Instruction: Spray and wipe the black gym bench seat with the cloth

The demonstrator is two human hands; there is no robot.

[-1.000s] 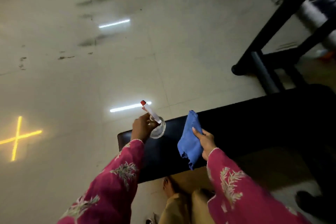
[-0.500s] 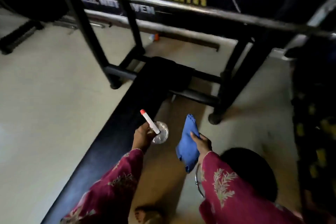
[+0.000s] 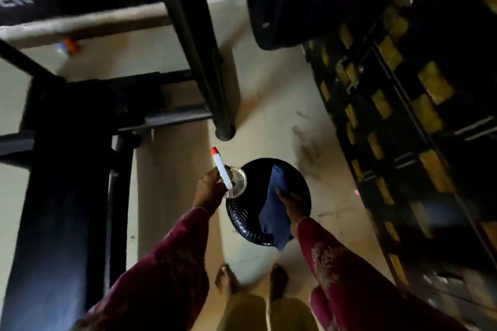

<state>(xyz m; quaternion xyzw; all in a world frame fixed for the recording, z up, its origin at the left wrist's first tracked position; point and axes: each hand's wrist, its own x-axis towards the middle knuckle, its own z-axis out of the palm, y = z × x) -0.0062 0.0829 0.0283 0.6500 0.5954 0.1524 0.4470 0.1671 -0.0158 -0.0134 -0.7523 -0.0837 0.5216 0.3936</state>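
While the person stood over a round black stool seat (image 3: 243, 219) on the floor, the left hand (image 3: 211, 191) was closed around the neck of a clear spray bottle (image 3: 233, 183), whose white nozzle with a red tip (image 3: 214, 151) pointed up and away from the body. The right hand (image 3: 291, 203) was closed on a blue cloth (image 3: 273, 212), which hung limp in folds over the far side of the round seat; whether it touched the seat could not be told. The long black bench seat (image 3: 61, 183), the padded surface named in the task, lay well apart to the left, beside its dark frame uprights (image 3: 199, 62), and nothing rested on it. The bottle looked light and rigid, its clear wall probably smooth and slippery if wet, so a hold at the neck under the trigger would seem the secure one. Any liquid inside could not be made out in the dim, blurred view, and the fill level was likewise unclear. The cloth appeared soft and light; bunching it in the palm should give a flat pad for wiping. The bench upholstery was judged smooth and firm, likely to shed spray rather than absorb it. A yellow-and-black weight stack (image 3: 403, 115) stood at the right, and bare feet (image 3: 226, 281) showed below.
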